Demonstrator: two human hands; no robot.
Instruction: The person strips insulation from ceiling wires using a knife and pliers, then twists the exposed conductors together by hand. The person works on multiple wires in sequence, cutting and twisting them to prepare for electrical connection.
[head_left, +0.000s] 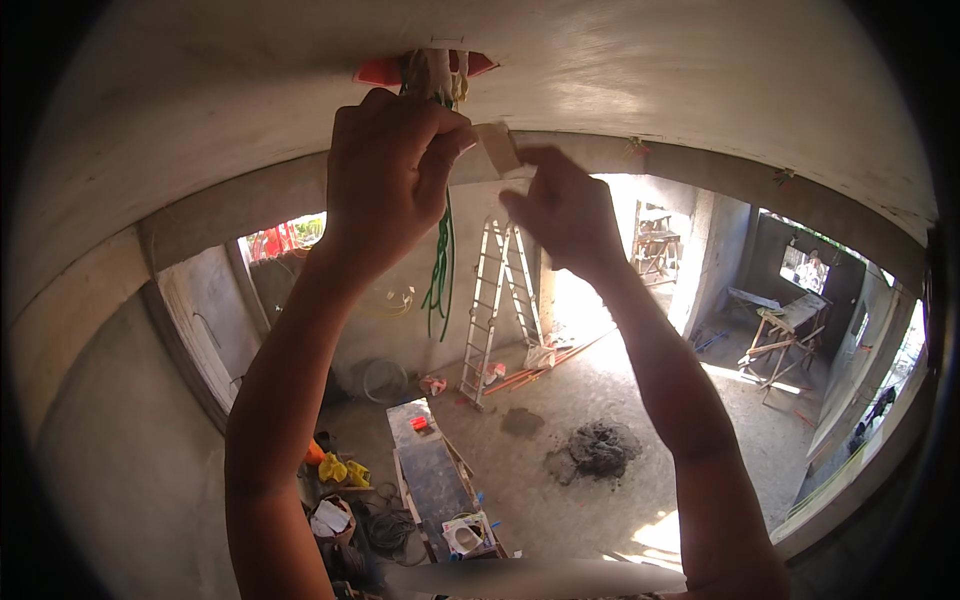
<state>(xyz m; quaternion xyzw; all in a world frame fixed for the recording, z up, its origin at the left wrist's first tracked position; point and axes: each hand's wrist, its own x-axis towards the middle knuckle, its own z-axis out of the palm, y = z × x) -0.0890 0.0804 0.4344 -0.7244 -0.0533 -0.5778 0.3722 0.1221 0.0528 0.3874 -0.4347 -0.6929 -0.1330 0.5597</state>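
Observation:
Both my arms reach up to a red-edged opening [380,71] in the ceiling. Out of it come white-wrapped ends [432,72] and green wires [441,270], which hang down behind my left hand [388,175]. That hand is closed right beneath the opening, thumb pressed to the curled forefinger; what lies in its grip is hidden. Between the two hands stretches a short, wide tan strip [497,150], like masking tape, slightly blurred. My right hand [565,212] pinches its right end. The strip's other end comes up to my left fingertips.
An aluminium stepladder [500,305] stands on the floor beyond. Below me lie a long board [437,485], coiled cable [390,530], yellow bags [345,472] and a dark heap of mortar [600,450]. A wooden trestle [785,335] stands at the right.

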